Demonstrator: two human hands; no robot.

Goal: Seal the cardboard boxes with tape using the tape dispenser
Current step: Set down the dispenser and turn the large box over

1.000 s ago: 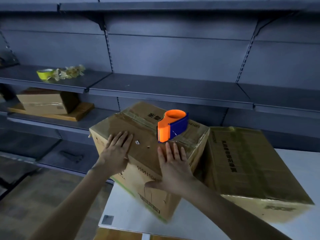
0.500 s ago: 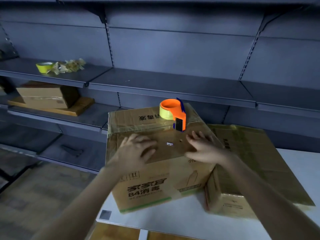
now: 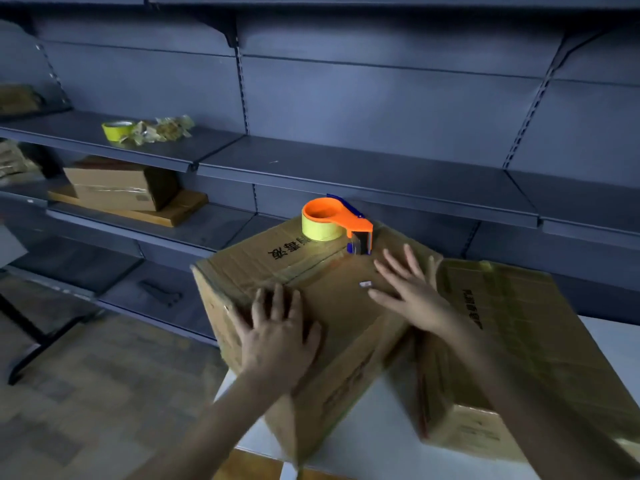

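The white surface (image 3: 360, 457) shows as a bare strip along its near edge. At its near left corner stands a brown cardboard box (image 3: 341, 327), turned so that one vertical corner points toward the person. Its top flaps are down and printed characters run across the far flap.

The left hand (image 3: 277, 341) lies palm down on the near left part of the box top. Its fingers (image 3: 289, 308) are straight, slightly spread and grip nothing. The right hand (image 3: 412, 294) lies flat farther back on the right side of the same top. Its fingers (image 3: 391, 268) are splayed wide and straight and hold nothing. Both hands are a little blurred. A small pale scrap (image 3: 365, 284) sits on the box top just left of the right hand.

A second cardboard box (image 3: 519, 344), lower and wider, lies against the first box's right side. It runs along the surface toward the right edge, and old tape shows on its top.

The tape dispenser (image 3: 346, 223), orange with a blue part, rests on the far edge of the first box's top, beyond the right fingertips and apart from them. It carries a yellow tape roll (image 3: 318, 232), and no hand touches it.

Behind the surface stands grey metal shelving (image 3: 363, 174). Far left on its upper shelf sit a spare yellow tape roll (image 3: 117, 130) and a wad of crumpled tape (image 3: 164, 129). One shelf lower, a small carton (image 3: 117, 185) rests on a wooden board (image 3: 173, 214).
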